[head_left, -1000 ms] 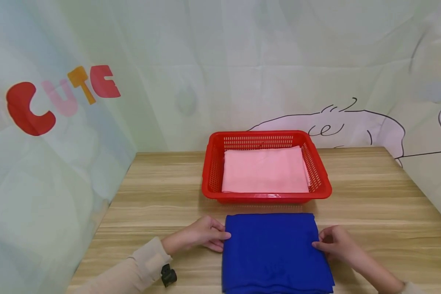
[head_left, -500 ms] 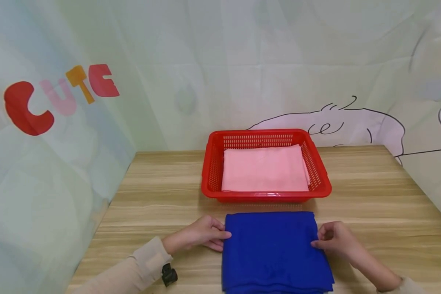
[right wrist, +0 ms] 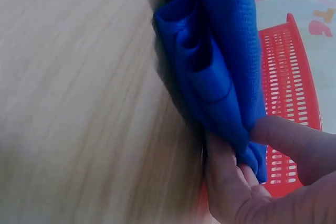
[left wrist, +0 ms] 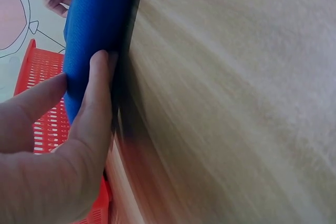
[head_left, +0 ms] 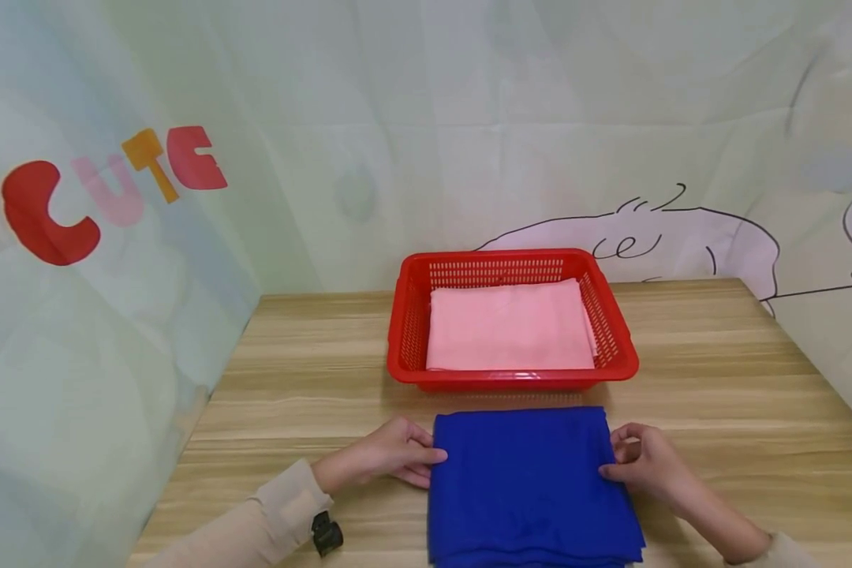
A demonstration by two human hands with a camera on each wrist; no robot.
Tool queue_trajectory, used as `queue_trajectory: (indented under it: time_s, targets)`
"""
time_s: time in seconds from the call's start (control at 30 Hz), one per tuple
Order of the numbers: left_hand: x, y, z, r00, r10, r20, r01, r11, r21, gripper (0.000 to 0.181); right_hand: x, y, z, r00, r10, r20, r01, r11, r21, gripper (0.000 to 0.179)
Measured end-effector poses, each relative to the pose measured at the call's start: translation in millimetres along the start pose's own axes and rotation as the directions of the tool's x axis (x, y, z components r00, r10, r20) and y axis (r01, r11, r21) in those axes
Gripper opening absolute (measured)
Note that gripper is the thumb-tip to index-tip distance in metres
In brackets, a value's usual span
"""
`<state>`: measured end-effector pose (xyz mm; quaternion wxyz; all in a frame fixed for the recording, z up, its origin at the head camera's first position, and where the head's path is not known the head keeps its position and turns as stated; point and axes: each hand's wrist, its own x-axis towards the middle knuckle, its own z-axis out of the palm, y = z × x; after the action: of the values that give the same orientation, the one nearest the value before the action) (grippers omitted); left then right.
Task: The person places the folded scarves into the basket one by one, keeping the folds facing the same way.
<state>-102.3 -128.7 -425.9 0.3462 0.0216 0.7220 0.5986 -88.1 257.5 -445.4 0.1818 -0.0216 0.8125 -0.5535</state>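
A folded blue cloth (head_left: 525,485) lies on the wooden table in front of the basket. My left hand (head_left: 396,451) pinches its left edge, thumb on top; the left wrist view shows the fingers (left wrist: 94,98) on the cloth's underside. At the opposite edge my right hand (head_left: 646,465) pinches the cloth, thumb above and fingers tucked under the layers. Several stacked folds (right wrist: 202,72) show along that side in the right wrist view. Just behind the cloth, a red plastic basket (head_left: 514,376) holds a folded pink cloth (head_left: 510,327).
The wood-grain table (head_left: 312,355) reaches back to a pale printed curtain (head_left: 426,134) with coloured letters and a line drawing. A small black device (head_left: 326,533) sits by my left sleeve (head_left: 255,513).
My right hand has shifted very slightly at the cloth's right edge. The view has drifted a little. Left hand, cloth and basket look otherwise the same.
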Motion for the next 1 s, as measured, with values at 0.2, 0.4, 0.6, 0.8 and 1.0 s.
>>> queue_trajectory:
  time_s: [0.2,0.4,0.6,0.8,1.0]
  targets:
    - [-0.2,-0.2,0.5,1.0,-0.002,0.0,0.002,1.0,-0.002,0.015,-2.5,1.8,-4.0,0.998,0.061,-0.01,-0.061,0.998,-0.02,0.03]
    - [-1.2,-1.3,0.6,1.0,0.004,0.004,-0.004,1.0,-0.016,0.017,-4.9,-0.7,-5.1,0.994,0.106,-0.011,-0.106,0.994,-0.015,0.033]
    - [-1.0,-1.9,0.6,1.0,0.008,0.005,-0.008,1.0,-0.027,0.018,-5.3,-1.1,-8.0,0.993,0.108,0.04,-0.108,0.994,0.0,0.033]
    - [-0.6,-2.8,0.4,1.0,0.008,0.002,-0.008,1.0,-0.019,0.02,-2.6,0.6,-7.9,0.991,0.11,0.072,-0.112,0.994,0.013,0.036]
    - [-1.3,-2.8,0.5,1.0,0.012,0.004,-0.012,1.0,-0.009,0.02,-3.1,0.1,-4.9,0.996,0.066,0.06,-0.067,0.998,0.017,0.037]
